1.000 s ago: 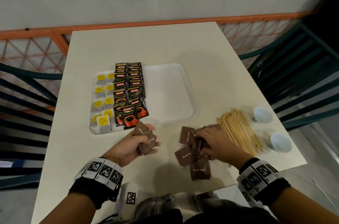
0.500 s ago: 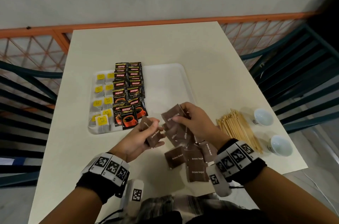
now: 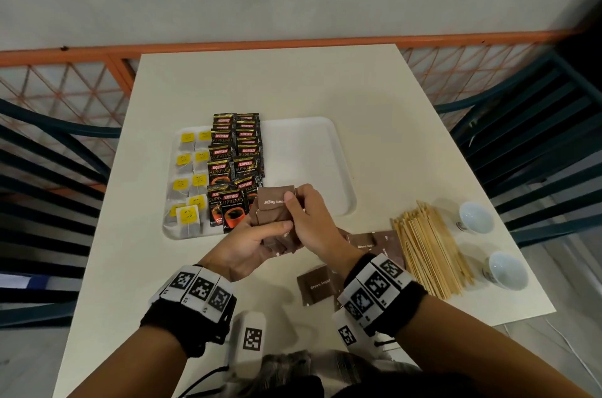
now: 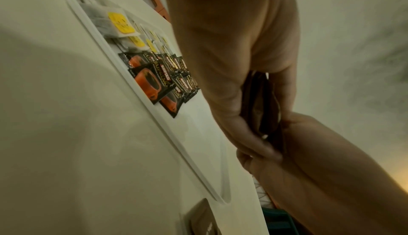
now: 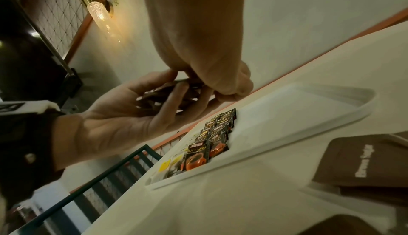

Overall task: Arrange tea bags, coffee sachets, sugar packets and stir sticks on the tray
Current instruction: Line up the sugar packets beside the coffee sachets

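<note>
Both the left hand (image 3: 247, 243) and the right hand (image 3: 312, 221) hold the sugar packets (image 3: 273, 212) between them, likely to square the stack for the tray (image 3: 338, 169) just ahead.

Black wristbands (image 3: 182, 316), white blocks with black square codes (image 3: 374, 283)

Just beyond the held sugar packets (image 3: 275, 212), bare tray (image 3: 306, 163) floor is left open. To the left of the grip the way is blocked by coffee sachets (image 3: 234, 169). To the right, stir sticks (image 3: 430, 254) and two cups (image 3: 474, 218) are found.
</note>
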Tool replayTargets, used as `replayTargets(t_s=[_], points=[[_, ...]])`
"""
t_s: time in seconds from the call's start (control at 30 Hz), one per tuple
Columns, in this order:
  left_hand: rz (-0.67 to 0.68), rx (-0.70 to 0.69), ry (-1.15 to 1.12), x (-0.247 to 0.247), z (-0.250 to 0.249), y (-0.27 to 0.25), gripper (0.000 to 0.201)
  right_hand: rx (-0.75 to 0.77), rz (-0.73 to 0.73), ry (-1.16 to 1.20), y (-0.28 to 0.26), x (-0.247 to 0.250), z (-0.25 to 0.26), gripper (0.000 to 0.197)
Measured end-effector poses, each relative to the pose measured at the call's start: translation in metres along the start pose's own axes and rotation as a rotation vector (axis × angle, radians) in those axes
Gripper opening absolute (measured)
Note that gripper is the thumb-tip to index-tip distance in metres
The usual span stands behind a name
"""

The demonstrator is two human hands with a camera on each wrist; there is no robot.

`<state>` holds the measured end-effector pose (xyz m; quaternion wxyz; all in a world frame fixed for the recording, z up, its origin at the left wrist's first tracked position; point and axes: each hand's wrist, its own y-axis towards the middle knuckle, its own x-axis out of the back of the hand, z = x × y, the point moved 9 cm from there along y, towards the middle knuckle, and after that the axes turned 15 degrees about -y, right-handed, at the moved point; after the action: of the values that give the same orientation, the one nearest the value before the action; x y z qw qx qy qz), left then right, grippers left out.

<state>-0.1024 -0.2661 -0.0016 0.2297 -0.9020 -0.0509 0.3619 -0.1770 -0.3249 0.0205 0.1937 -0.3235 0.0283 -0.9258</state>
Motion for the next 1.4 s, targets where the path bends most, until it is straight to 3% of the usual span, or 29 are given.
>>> replayTargets(t_s=[0.2,0.27,0.4,0.47,0.53,0.63,0.77,0.87,0.93,1.07,1.13,1.23,1.33,1.4], points=[[-0.03,0.009,-0.072,0.014,-0.002,-0.004,0.035,0.04,0.024,-0.073,0.0,0.029,-0.007,0.014],[-0.027,0.018,-0.076,0.021,-0.005,-0.009,0.039,0.095,0.197,-0.297,-0.007,0.034,-0.021,0.018],[0.004,0.048,-0.11,0.039,-0.012,-0.02,0.049,0.241,0.681,-0.879,-0.049,0.012,-0.071,0.066],[0.026,0.064,-0.128,0.046,-0.013,-0.025,0.067,0.339,0.724,-1.095,-0.067,0.004,-0.087,0.085],[0.04,0.059,-0.149,0.051,-0.013,-0.028,0.069,0.41,0.698,-1.18,-0.076,-0.003,-0.093,0.09],[0.046,0.069,-0.193,0.054,-0.01,-0.032,0.064,0.43,0.651,-1.174,-0.079,-0.006,-0.093,0.078],[0.065,0.07,-0.193,0.051,-0.005,-0.036,0.071,0.502,0.59,-1.116,-0.08,-0.015,-0.083,0.046],[0.08,0.06,-0.201,0.045,-0.005,-0.038,0.075,0.541,0.58,-1.098,-0.082,-0.021,-0.076,0.036],[0.079,0.057,-0.212,0.044,-0.004,-0.039,0.075,0.532,0.559,-1.059,-0.081,-0.023,-0.07,0.035],[0.046,0.047,-0.231,0.046,-0.002,-0.039,0.075,0.466,0.562,-1.036,-0.081,-0.037,-0.065,0.062],[0.036,0.046,-0.237,0.045,-0.001,-0.039,0.076,0.439,0.565,-1.048,-0.08,-0.044,-0.063,0.059],[0.039,0.04,-0.254,0.043,-0.002,-0.041,0.077,0.379,0.587,-0.914,-0.074,-0.046,-0.058,0.042],[0.042,0.028,-0.272,0.042,-0.003,-0.042,0.092,0.259,0.622,-0.692,-0.067,-0.037,-0.05,0.026],[0.049,0.016,-0.284,0.04,-0.003,-0.043,0.099,0.233,0.538,-0.522,-0.059,-0.022,-0.036,0.009]])
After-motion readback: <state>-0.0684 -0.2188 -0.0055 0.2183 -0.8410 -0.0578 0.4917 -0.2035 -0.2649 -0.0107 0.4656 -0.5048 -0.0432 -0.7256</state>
